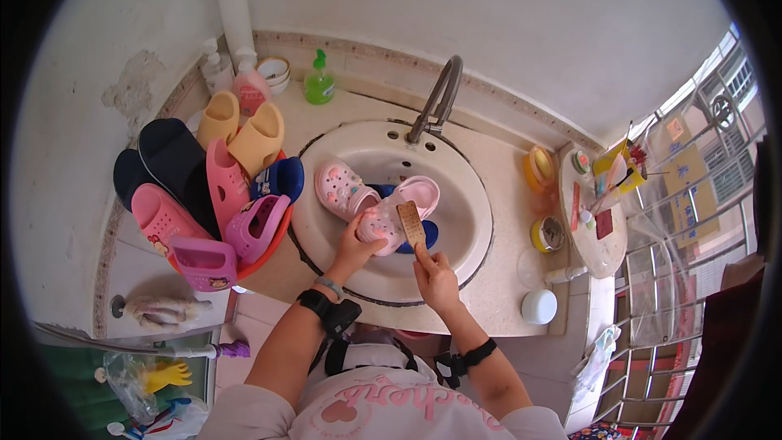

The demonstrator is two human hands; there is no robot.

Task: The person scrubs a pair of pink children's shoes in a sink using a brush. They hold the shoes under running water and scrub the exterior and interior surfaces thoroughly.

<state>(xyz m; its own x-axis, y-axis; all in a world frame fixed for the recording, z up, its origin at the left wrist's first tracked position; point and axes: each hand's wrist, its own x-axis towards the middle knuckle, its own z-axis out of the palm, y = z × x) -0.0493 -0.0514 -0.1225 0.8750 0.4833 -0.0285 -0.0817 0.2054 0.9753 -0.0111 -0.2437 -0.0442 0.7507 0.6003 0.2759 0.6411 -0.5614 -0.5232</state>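
Over the white oval sink (476,236), my left hand (352,248) grips a pale pink clog (383,226) by its toe end. My right hand (437,279) is closed round the handle of a wooden scrubbing brush (411,224), whose head lies against or just over the clog's upper. A second pink clog (342,187) with small charms rests in the basin, behind and to the left. Dark blue footwear (429,236) lies beneath the held clog, mostly hidden. The curved metal faucet (444,94) rises behind the basin.
At left, a red basin (273,253) is heaped with slippers and clogs (179,171). Pump bottles, including a green one (319,81), and stacked bowls (274,73) line the back wall. A round white jar (538,306) and a yellow container (546,234) stand on the right counter.
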